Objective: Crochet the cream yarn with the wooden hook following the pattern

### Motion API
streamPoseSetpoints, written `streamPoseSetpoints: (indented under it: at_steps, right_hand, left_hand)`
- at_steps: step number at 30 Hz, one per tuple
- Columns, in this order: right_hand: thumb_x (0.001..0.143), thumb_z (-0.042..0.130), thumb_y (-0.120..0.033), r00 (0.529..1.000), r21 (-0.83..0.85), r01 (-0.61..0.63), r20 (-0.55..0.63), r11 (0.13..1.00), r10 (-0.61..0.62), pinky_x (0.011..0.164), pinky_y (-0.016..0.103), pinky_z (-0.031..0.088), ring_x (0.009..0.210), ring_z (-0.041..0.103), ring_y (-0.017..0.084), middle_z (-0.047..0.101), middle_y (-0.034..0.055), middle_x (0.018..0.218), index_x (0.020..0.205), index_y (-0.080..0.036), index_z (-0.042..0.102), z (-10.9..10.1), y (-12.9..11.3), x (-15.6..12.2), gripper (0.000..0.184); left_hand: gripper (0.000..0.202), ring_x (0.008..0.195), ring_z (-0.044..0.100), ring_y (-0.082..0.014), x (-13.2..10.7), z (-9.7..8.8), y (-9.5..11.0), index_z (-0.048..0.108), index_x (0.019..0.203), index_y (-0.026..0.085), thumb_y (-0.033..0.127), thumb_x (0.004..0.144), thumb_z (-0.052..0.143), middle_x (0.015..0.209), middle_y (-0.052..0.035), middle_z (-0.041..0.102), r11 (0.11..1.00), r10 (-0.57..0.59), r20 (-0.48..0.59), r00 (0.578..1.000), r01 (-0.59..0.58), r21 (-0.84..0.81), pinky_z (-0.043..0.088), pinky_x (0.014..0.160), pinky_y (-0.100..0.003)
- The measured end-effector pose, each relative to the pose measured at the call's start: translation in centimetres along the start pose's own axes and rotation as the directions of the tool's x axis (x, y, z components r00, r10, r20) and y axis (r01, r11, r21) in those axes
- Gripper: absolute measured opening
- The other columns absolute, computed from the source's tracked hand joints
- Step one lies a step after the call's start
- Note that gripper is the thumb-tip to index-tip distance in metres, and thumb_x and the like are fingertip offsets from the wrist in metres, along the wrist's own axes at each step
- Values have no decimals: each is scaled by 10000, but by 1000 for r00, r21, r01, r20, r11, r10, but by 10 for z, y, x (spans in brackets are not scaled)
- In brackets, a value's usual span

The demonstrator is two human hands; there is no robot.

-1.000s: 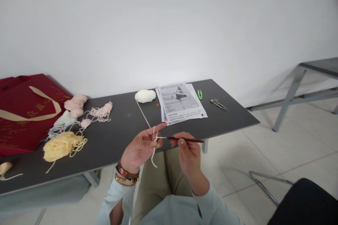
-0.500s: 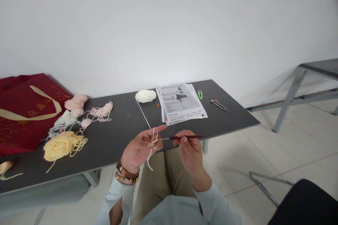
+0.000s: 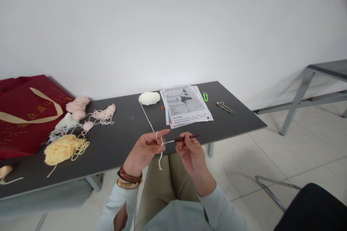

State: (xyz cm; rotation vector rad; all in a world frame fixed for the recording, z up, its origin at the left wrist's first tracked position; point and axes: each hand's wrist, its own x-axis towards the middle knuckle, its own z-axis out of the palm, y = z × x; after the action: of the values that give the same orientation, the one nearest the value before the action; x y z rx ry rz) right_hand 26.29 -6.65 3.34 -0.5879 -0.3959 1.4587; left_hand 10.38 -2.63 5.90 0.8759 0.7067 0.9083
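White yarn runs from a white yarn ball down to my left hand, where it wraps over the stretched index finger. My left thumb and other fingers pinch it, and a short tail hangs below. Closed around the dark red handle of a crochet hook is my right hand. The thin metal shaft points left, and its tip meets the yarn by my left fingertips. The exact loop there is too small to make out.
Printed sheets lie behind my hands, with green thread snips and metal scissors to their right. Pink yarn, yellow yarn and a red bag occupy the table's left. A black chair stands lower right.
My right hand has turned, and the hook handle now tilts up to the right. My left hand has rolled, its fingers curling in more. The yarn tail has swung right.
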Motion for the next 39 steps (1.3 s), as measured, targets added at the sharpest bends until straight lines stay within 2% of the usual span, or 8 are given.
streamPoseSetpoints:
  at_steps: [2, 4, 8, 17, 23, 29, 36, 39]
  right_hand:
    - [732, 748, -309, 997, 23, -71, -19, 997, 72, 514, 193, 458, 530, 537, 78, 628, -7, 628, 804, -165, 698, 3, 2, 0, 168]
    - [736, 745, -299, 997, 20, -74, -35, 997, 75, 527, 187, 476, 547, 560, 80, 654, 7, 643, 824, -151, 705, 6, 4, 0, 177]
    - [738, 744, -295, 998, -2, -19, -59, 1000, 19, 538, 176, 484, 557, 572, 78, 666, 10, 644, 834, -143, 709, 8, 5, 1, 183]
    - [739, 742, -292, 997, -26, -53, -49, 998, 52, 514, 194, 470, 523, 561, 83, 659, 9, 623, 802, -142, 706, 4, 6, 2, 167]
    - [740, 739, -287, 997, -20, -42, -66, 999, 41, 515, 195, 477, 534, 569, 86, 668, 15, 633, 822, -141, 710, 4, 7, 2, 169]
    - [741, 742, -285, 997, -11, -10, -80, 1000, 9, 522, 171, 479, 545, 565, 73, 663, 6, 632, 823, -151, 710, 2, 7, 4, 160]
    - [748, 734, -284, 998, -27, -41, -57, 999, 40, 514, 172, 482, 527, 565, 74, 665, 14, 626, 811, -136, 712, 3, 5, 3, 162]
    - [736, 746, -289, 998, -19, -35, -58, 999, 34, 517, 160, 481, 524, 568, 68, 668, 17, 623, 809, -129, 714, 3, 6, 3, 179]
  left_hand:
    - [507, 624, 508, -120, -1, 4, -2, 711, 1083, 164, 114, 586, 796, 637, -1, 595, 988, 32, -71, 997, -21, 154, 386, 631, -263]
    - [542, 630, 533, -126, -2, 8, -5, 688, 1131, 182, 137, 602, 799, 645, 6, 607, 981, 30, -82, 996, -13, 194, 411, 650, -272]
    - [553, 626, 553, -105, -3, 11, -10, 680, 1138, 195, 144, 602, 804, 670, 19, 605, 992, -4, -53, 999, 11, 123, 431, 659, -259]
    - [805, 573, 470, -61, 0, 11, -3, 500, 1343, 245, 104, 601, 778, 636, 67, 519, 991, 3, -13, 1000, -1, 130, 382, 580, -192]
    - [823, 590, 466, -69, 0, 11, -3, 461, 1373, 244, 102, 622, 765, 644, 60, 518, 993, 25, -18, 1000, -23, 120, 378, 598, -200]
    - [629, 586, 476, -77, 1, 7, -6, 627, 1219, 199, 110, 616, 785, 637, 43, 529, 987, -56, -14, 998, 57, 147, 374, 609, -223]
    - [808, 582, 463, -71, 1, 9, -2, 475, 1361, 261, 79, 629, 765, 640, 58, 526, 992, -31, 27, 999, 27, 127, 366, 595, -205]
    - [821, 592, 462, -69, 1, 9, 0, 448, 1379, 267, 75, 643, 755, 640, 62, 507, 992, -30, 53, 998, 23, 121, 371, 599, -201]
